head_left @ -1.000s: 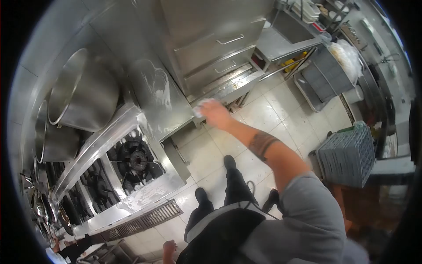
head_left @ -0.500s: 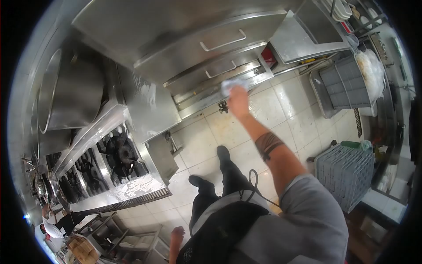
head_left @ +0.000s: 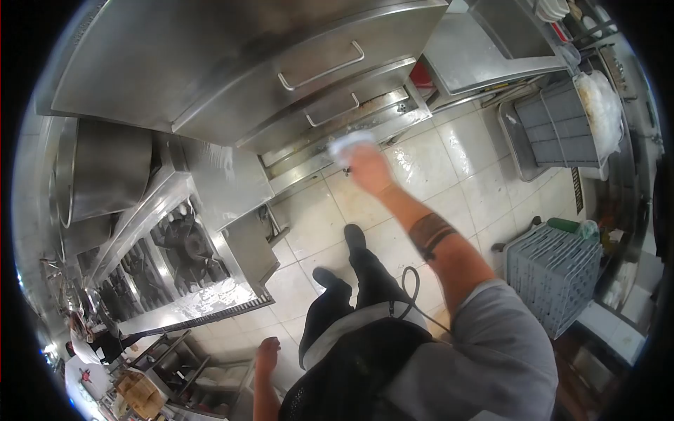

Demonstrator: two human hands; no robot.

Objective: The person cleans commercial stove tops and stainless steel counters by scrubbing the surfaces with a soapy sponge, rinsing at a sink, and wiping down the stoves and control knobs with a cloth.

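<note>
My right hand (head_left: 368,167) reaches forward, closed on a white cloth (head_left: 349,144) that is blurred by motion. Hand and cloth are over the front edge of a steel appliance (head_left: 291,175), which has a grimy ledge below its handles. I cannot tell whether the cloth touches the metal. Low at my side hangs my left hand (head_left: 267,353), its fingers curled and nothing visible in them.
Stove burners (head_left: 184,242) and a large steel pot (head_left: 109,172) are on the left. A grey bin with a white bag (head_left: 554,130) and a stack of grey racks (head_left: 551,274) stand to the right. Another person (head_left: 102,346) is at the lower left.
My right hand has swept a little to the left with the cloth along the appliance's front. My left hand has risen slightly and shifted left. The camera view has also shifted.
</note>
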